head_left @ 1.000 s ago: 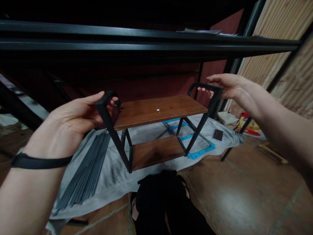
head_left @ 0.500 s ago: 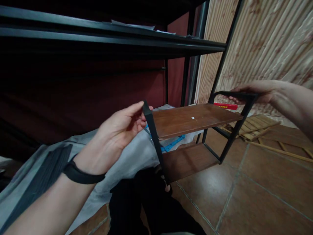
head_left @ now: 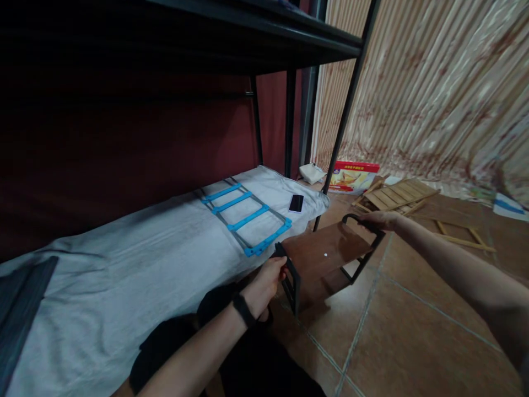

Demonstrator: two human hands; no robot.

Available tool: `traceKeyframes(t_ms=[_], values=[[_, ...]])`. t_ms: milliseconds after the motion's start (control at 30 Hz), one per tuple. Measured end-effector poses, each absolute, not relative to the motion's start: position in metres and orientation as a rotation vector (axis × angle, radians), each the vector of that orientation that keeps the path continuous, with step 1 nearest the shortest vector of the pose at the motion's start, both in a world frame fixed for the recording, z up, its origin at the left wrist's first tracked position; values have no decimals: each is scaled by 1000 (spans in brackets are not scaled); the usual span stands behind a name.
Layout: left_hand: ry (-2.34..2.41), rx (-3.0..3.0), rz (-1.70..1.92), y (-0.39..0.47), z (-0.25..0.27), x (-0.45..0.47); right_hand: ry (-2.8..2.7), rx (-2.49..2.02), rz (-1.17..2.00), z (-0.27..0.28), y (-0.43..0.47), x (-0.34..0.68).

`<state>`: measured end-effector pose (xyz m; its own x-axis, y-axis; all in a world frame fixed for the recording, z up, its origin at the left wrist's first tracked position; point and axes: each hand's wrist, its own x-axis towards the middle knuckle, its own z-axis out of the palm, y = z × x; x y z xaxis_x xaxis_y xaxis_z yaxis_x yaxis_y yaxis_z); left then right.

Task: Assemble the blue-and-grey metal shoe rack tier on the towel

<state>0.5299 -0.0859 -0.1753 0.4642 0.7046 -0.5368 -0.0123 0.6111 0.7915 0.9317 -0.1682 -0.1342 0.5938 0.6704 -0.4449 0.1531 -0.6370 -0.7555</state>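
Note:
A small two-tier shelf rack with brown boards and a black frame is low in front of me, beside the bed edge. My left hand, with a black band at its wrist, is closed on the frame's near left end. At the far right end, my right hand grips the top of the other side frame. Both boards are level or nearly so, and a small white mark shows on the upper one. Whether the rack's feet touch the floor I cannot tell.
On the white-sheeted bed lie a blue-and-grey folding frame and a phone. A black bunk post rises at its corner. Beyond, a red box and wooden slatted pieces rest on the tiled floor.
The rack has moved lower, toward the floor, with both hands still on it. My view has shifted, so the blue frame and the phone on the bed now show.

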Motion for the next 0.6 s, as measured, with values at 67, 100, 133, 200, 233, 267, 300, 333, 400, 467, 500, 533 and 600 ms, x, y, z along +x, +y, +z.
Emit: traceKeyframes(t_ms=[67,100,133,200,233,267,300,333,400,467,500,533,600], values=[[1084,755,493,-87,-206,539,-630,-2159,989,-158,-155,939],[1119,735,495,-89,-220,544,-618,-2172,999,-168,-148,943],[1149,717,494,-91,-231,548,-606,-2186,1006,-179,-140,946],[1195,691,481,-94,-251,555,-580,-2221,1011,-199,-125,953],[1214,677,470,-96,-260,559,-569,-2241,1005,-209,-118,955],[1230,663,461,-97,-267,562,-561,-2264,995,-219,-112,957],[1242,650,454,-98,-274,564,-556,-2286,982,-229,-106,959],[1251,638,450,-98,-280,567,-556,-2307,969,-237,-101,960],[1261,618,442,-96,-290,570,-566,-2338,941,-252,-91,962],[1263,603,439,-93,-298,572,-585,-2354,912,-264,-81,963],[1263,598,440,-91,-302,573,-595,-2361,898,-269,-76,963],[1264,594,441,-90,-305,573,-605,-2368,883,-274,-71,963],[1265,587,444,-87,-310,575,-620,-2389,852,-282,-62,965]])
